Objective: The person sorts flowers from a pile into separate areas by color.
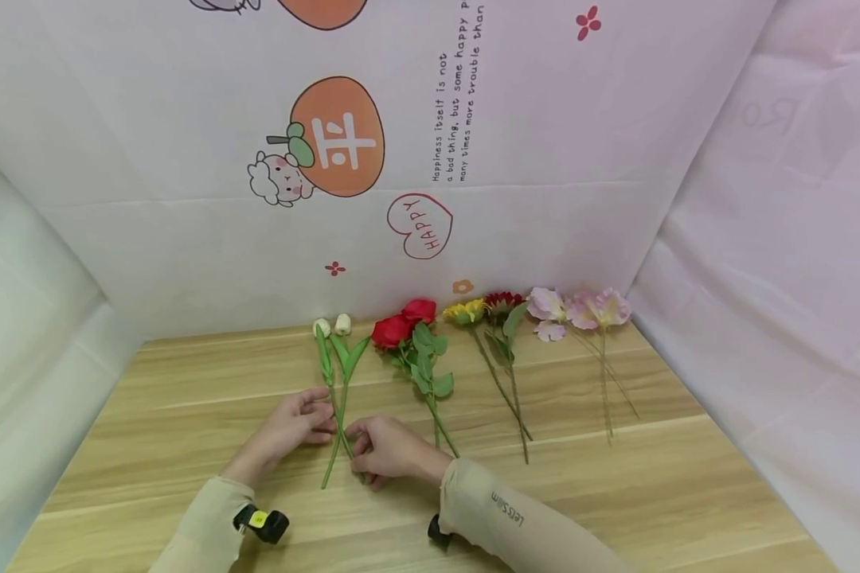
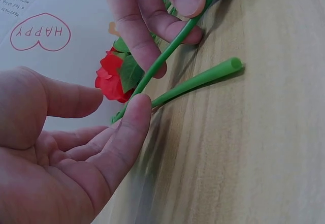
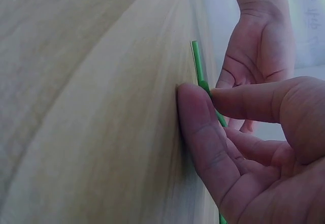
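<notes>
Two white tulips with green stems lie crossed on the wooden table: the left tulip (image 1: 326,358) and the right tulip (image 1: 345,370). My right hand (image 1: 389,448) pinches the lower stem of the left tulip between thumb and fingers; the green stem (image 2: 175,43) slants through that grip in the left wrist view. On the other side, my left hand (image 1: 297,423) has its fingertips at the same stem, thumb held apart from the fingers. The right tulip's stem end (image 2: 218,74) lies free beside them. In the right wrist view, fingers partly hide the pinched stem (image 3: 198,64).
Right of the tulips lie red roses (image 1: 401,326), then a yellow flower (image 1: 466,312) and a dark red flower (image 1: 504,304), then pale pink flowers (image 1: 595,309). A printed cloth wall (image 1: 530,183) stands behind the table (image 1: 186,414), with white cloth on both sides.
</notes>
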`<state>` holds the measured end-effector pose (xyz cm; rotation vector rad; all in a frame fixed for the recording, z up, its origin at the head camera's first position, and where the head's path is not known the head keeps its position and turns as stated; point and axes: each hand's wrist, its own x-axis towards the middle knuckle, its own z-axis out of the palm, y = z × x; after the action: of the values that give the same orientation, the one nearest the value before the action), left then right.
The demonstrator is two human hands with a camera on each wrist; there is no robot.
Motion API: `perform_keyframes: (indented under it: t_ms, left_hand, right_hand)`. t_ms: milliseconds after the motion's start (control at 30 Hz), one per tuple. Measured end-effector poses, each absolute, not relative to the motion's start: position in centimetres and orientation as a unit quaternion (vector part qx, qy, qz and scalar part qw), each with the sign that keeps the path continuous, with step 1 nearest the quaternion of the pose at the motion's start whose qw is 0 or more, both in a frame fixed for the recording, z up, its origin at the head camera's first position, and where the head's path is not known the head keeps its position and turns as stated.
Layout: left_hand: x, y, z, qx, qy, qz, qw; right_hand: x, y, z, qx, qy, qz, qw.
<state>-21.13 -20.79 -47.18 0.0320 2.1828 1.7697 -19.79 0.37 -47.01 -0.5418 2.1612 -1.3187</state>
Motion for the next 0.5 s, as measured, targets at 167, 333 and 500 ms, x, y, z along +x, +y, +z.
perform_keyframes:
  t_ms: [167,333,500]
  left_hand:
    - [-21.2,-21.2,-47.1,0.011,0.767,0.62,0.164]
    - [-21.2,-21.5,-47.0,0.011,0.773,0.615,0.159]
    - [-21.0,-21.4,-47.3,0.012,0.778,0.608,0.157]
  right_hand:
    - [-20.0,0.3,-47.2,-0.206,0.798,-0.494,0.276]
    - [-20.3,0.6,-47.3,-0.204,0.792,-0.505,0.276]
    - [-20.3,2.1,-47.2,-0.208,0.795,-0.504,0.268]
